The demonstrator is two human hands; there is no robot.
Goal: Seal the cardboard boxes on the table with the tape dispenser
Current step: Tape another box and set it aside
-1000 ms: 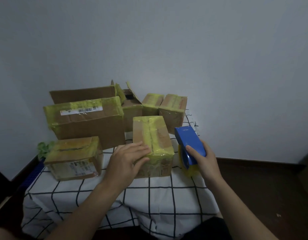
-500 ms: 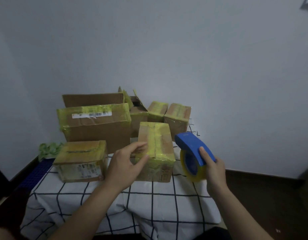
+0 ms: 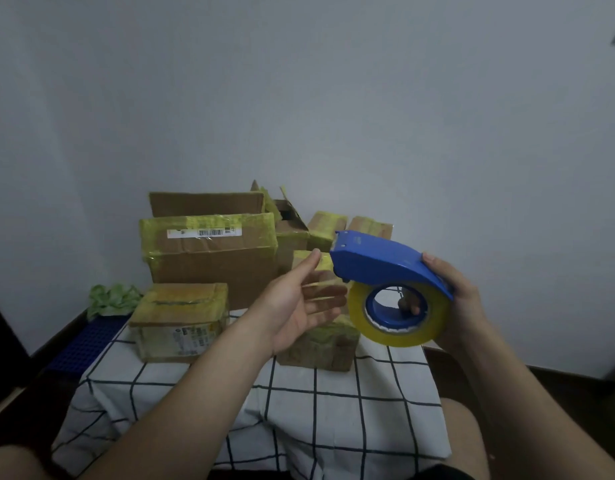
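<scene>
Tape dispenser (image 3: 378, 268) lifted, nose leftward, right hand (image 3: 463, 299) gripping it, left hand (image 3: 299, 306) open

A large box (image 3: 209, 261) is set on the table (image 3: 333, 410). A small box (image 3: 179, 320) is placed before it, an open box (image 3: 290, 225) to its right.

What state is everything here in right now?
tape dispenser: held in the air, yellow roll loaded.
right hand: grips the tape dispenser.
left hand: open, holding nothing.
large labelled box: taped shut.
back box: flaps open.
front-left box: taped shut.
middle box: taped over.
</scene>
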